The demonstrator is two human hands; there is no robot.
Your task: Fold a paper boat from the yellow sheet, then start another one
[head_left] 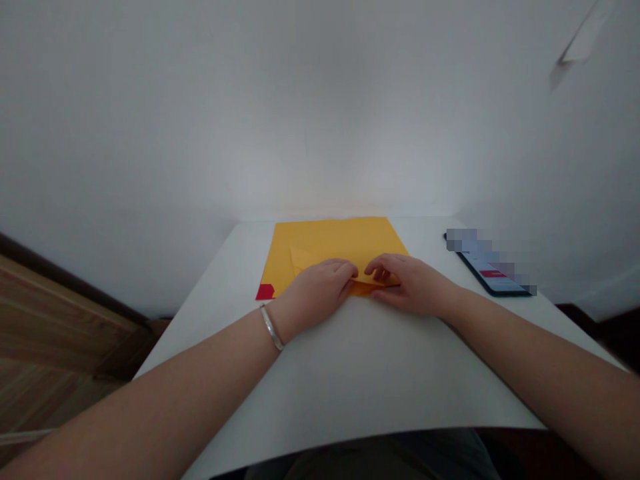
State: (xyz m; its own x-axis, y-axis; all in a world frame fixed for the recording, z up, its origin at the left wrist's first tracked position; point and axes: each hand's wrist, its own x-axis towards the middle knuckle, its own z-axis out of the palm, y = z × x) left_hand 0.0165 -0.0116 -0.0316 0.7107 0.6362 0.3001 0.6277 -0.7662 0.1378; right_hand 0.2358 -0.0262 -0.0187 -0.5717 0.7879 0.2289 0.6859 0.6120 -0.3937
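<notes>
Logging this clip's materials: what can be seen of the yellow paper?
The yellow paper is a thin orange-yellow sheet lying flat on the white table, a crease left of centre. Its near edge is folded; the left hand presses it, the right hand seems to pinch the flap. A red scrap shows at its near-left corner.

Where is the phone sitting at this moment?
In the head view, the phone lies on the white table at the right, apart from the yellow paper and just beyond the right hand.
</notes>
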